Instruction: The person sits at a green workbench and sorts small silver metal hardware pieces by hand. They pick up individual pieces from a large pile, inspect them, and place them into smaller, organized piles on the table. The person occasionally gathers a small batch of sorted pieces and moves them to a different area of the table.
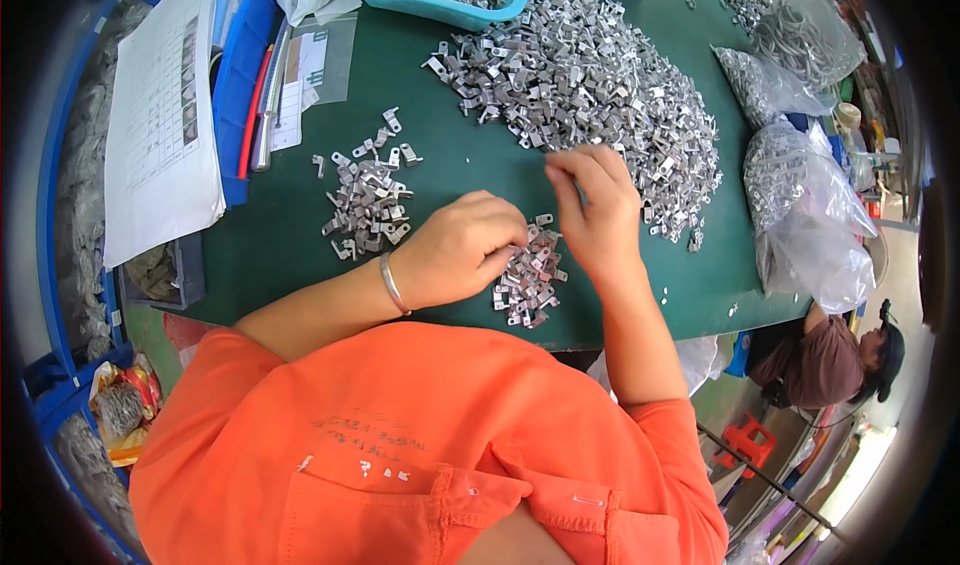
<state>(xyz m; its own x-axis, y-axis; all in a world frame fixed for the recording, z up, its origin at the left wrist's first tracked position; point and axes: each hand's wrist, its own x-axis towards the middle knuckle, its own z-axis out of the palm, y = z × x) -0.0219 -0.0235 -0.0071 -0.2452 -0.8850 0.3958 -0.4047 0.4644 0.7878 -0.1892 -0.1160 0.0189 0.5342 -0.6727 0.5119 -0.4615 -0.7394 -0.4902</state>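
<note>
Metal brackets are spread everywhere: a sorted pile (pixel 368 203) at nine o'clock, a small heap (pixel 528 277) under the curled-up left hand (pixel 460 248), and the big heap (pixel 590 85) at twelve. The right hand (pixel 597 208) looks pinched, on what can't be made out. One careless sweep and the piles could get mixed, probably.

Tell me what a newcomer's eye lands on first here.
First the big heap of small silver metal brackets spread over the far right of the green table. Then the two bare hands at the near edge: the left hand and right hand meet over a small pile of brackets. Clear plastic bags of parts sit at the right.
</note>
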